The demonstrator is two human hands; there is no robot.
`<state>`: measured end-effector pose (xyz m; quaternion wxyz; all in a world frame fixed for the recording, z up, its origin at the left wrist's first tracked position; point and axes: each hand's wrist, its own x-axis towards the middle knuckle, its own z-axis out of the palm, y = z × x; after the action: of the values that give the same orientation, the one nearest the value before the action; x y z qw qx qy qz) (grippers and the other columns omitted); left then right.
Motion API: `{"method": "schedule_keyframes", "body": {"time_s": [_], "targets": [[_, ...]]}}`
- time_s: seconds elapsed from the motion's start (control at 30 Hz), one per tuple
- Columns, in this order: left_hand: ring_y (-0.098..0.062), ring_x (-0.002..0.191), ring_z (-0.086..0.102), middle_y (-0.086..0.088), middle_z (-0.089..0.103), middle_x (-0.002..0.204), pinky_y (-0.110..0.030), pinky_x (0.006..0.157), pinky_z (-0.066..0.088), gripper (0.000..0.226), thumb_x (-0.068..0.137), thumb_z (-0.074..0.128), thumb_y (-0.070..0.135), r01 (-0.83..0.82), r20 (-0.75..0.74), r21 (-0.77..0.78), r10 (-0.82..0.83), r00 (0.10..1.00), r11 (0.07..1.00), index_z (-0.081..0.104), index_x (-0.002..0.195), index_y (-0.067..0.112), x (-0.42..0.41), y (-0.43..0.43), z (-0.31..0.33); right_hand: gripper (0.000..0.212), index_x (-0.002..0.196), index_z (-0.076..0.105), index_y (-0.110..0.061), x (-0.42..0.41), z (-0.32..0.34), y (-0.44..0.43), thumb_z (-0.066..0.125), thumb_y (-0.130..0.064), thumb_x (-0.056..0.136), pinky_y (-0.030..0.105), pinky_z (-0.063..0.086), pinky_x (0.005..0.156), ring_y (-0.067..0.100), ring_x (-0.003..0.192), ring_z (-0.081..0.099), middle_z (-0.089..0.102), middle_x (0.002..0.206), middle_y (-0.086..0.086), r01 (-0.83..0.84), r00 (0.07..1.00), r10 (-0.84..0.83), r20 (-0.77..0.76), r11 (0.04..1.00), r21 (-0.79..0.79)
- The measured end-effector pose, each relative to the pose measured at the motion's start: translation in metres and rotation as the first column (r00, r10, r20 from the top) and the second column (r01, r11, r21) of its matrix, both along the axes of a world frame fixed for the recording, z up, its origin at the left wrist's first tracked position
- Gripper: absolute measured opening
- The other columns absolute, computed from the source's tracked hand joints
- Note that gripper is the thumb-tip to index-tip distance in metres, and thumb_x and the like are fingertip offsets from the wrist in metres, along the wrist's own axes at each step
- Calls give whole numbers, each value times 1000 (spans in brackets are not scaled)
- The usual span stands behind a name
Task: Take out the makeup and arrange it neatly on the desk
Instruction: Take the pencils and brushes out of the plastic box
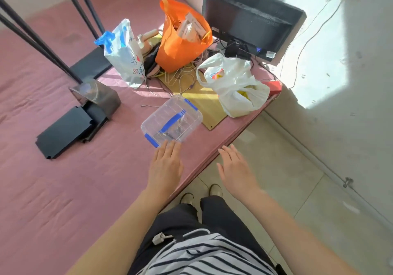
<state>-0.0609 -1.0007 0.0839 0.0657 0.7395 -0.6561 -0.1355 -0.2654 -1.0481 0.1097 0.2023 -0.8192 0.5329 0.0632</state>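
A clear plastic box with a blue handle and blue latches sits closed on the pink surface near its front edge. Small dark items show dimly through its lid. My left hand reaches toward the box with straight fingers, the fingertips at its near corner. Over the floor to the right of the surface's edge, my right hand hovers flat, holding nothing.
Behind the box stand an orange bag with cartons, a white and blue bag, a white plastic bag, tangled cables and a black monitor. A black stand with poles sits left. Tiled floor lies right.
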Motion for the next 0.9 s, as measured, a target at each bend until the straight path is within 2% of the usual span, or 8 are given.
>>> {"method": "schedule_keyframes", "body": {"time_s": [0.17,0.37,0.53,0.63,0.77,0.9], "targets": [[-32,134,41,-14,49,140,-46,109,38,53,86,61,12,-120,2,40,120,993,992,47,137,5,1,-23,-10,50,144,37,-5,10,-14,-56,40,-28,100,41,23,117,26,144,23,39,149,11,-152,988,152,-16,988,-19],[-33,130,46,-15,54,136,-47,108,38,49,86,61,12,-293,6,74,293,956,953,51,134,3,-18,-56,-18,50,146,33,-8,16,-24,-127,38,-28,100,39,19,119,23,146,19,34,152,9,-334,941,336,-31,940,67],[-31,133,43,-13,49,141,-46,110,36,55,88,62,16,-471,-14,80,474,881,878,45,139,4,-47,-83,-22,49,144,35,-5,25,-31,-185,40,-25,100,38,19,119,26,144,23,37,150,11,-488,872,490,-10,869,84],[-33,131,47,-15,52,138,-45,107,37,54,87,65,15,-556,-12,69,558,830,829,48,136,2,-56,-97,-29,45,139,41,-5,31,-43,-216,43,-23,98,39,21,118,28,141,28,42,146,12,-538,841,541,-12,839,80],[-37,125,51,-19,56,132,-48,103,42,52,83,68,11,-630,-28,65,633,774,774,52,131,-2,-50,-111,-49,42,135,45,-4,45,-60,-249,48,-18,95,41,26,116,30,138,33,44,143,13,-528,849,526,45,843,106],[-38,122,53,-20,58,129,-49,102,44,50,81,70,8,-692,-34,79,695,718,718,55,128,-3,-31,-121,-73,39,133,47,-3,65,-80,-272,45,-13,96,36,21,116,29,135,36,47,140,13,-549,835,547,48,829,108]]}}
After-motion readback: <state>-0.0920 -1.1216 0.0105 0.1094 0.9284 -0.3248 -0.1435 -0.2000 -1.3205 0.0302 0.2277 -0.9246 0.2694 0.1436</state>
